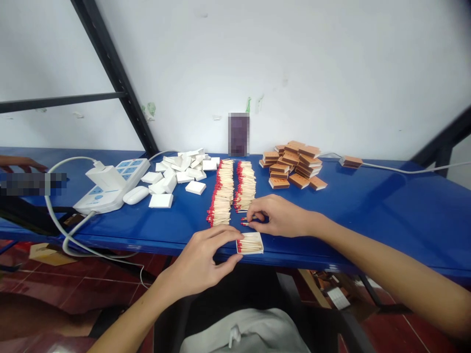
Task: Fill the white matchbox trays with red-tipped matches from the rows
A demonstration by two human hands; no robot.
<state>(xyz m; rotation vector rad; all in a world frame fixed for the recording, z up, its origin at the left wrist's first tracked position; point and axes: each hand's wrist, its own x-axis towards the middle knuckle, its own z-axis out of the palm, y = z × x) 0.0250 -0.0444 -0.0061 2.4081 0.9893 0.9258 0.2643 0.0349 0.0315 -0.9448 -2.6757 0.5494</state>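
Note:
An open white matchbox tray (pixel 253 249) with red-tipped matches lies at the front edge of the blue table (pixel 353 206). My left hand (pixel 209 255) holds its left end between thumb and fingers. Just above the tray, my right hand (pixel 275 215) pinches a few matches (pixel 245 222), their red heads pointing left. Two long rows of matches, a left row (pixel 222 193) and a right row (pixel 245 184), lie behind my hands. White trays (pixel 161 200) are heaped at the left, and brown matchboxes (pixel 278 183) are piled at the right.
A white power strip (pixel 127 171) with a plugged-in adapter and cables sits at the left, beside a white rounded object (pixel 136 195). A dark blurred rectangle (pixel 239 135) stands against the wall. Another person's hand (pixel 22 163) shows at far left. One matchbox (pixel 351 162) lies back right.

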